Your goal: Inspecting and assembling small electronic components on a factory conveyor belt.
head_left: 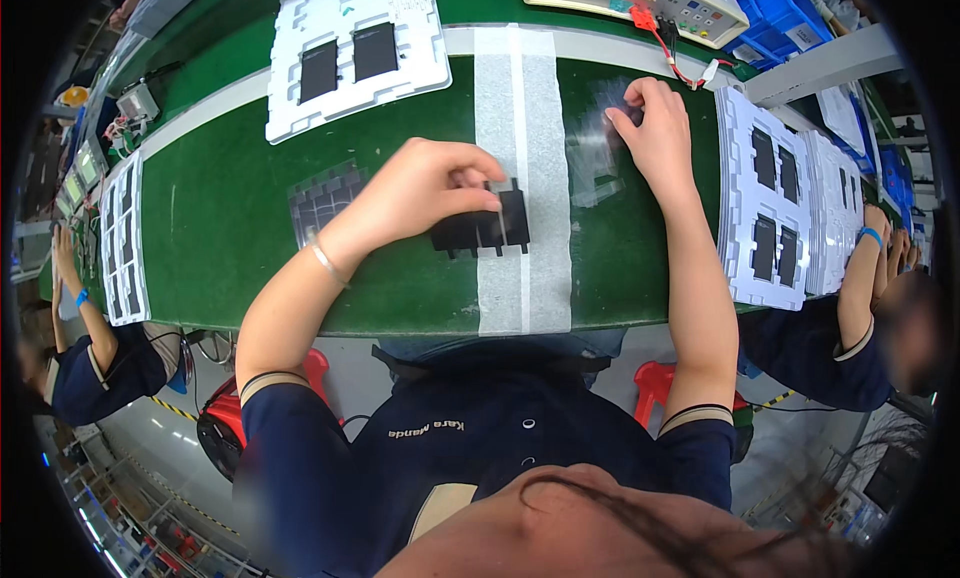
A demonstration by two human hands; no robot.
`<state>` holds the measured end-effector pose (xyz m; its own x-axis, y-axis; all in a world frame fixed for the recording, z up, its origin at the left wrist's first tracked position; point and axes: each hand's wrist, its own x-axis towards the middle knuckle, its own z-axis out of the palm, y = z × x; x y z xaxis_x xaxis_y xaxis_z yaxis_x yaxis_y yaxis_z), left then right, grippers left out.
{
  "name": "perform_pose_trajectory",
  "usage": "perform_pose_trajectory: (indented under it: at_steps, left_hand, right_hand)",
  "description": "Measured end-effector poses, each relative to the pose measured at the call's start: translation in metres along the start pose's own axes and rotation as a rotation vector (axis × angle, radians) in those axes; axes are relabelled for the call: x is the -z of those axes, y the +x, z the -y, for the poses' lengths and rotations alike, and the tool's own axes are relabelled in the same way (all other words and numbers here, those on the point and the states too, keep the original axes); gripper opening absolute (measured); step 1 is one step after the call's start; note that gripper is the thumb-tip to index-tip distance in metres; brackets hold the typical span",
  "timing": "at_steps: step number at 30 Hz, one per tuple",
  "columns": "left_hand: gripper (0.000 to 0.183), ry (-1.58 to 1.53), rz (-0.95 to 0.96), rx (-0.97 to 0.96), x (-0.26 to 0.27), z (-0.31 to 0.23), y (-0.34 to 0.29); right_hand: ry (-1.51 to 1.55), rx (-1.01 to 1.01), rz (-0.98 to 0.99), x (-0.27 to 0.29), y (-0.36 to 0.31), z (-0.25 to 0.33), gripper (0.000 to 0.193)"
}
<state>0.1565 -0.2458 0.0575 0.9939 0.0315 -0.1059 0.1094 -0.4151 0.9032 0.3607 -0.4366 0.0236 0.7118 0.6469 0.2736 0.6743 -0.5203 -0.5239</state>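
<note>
Black tabbed part (468,234) lay flat under the left hand (440,183), partly on the green table (220,268) and partly on its pale strip (540,288). Across the chest of the navy shirt (490,403), light lettering stood upside down. A white tray (290,63) held two black rectangles at the far side of the table; more rectangles filled a second white tray (740,168) on the right. The cream instrument (690,13) at the far edge bore small printed marks and a paper tag beside its buttons, and the blue bin (765,6) next to it carried a white label with print too small to tell.

The left thumb overlapped the part's upper edge, its tip apart from the index tip and the other fingers curled; whether they gripped anything thin, I could not tell. The right hand (655,128) was well apart from the part, thumb and fingers bent around a small dark patch, just beside a blurred clear film (597,148); its grip could not be made out either. A clear gridded sheet (325,200) lay near the left wrist.
</note>
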Motion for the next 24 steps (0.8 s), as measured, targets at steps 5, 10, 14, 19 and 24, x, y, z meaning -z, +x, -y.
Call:
perform_pose_trajectory:
  at_steps: [5, 10, 14, 19, 24]
  left_hand:
    - [0.033, 0.669, -0.337, -0.384, 0.009, 0.017, 0.024]
    - [0.023, 0.653, -0.678, 0.029, 0.096, 0.061, 0.054]
    - [0.025, 0.685, -0.659, 0.136, 0.137, 0.091, 0.073]
    - [0.028, 0.533, -0.614, 0.297, 0.151, 0.102, 0.094]
    - [0.032, 0.455, -0.575, 0.395, 0.149, 0.084, 0.089]
  right_hand:
    - [-0.109, 0.223, -0.291, -0.001, -0.006, 0.006, 0.025]
    - [0.138, 0.243, -0.218, 0.001, -0.015, 0.016, 0.02]
    - [0.206, 0.242, -0.146, -0.003, -0.017, 0.02, 0.016]
    - [0.222, 0.277, -0.099, -0.001, -0.022, 0.03, 0.016]
    - [0.232, 0.315, -0.047, 0.001, -0.025, 0.034, 0.016]
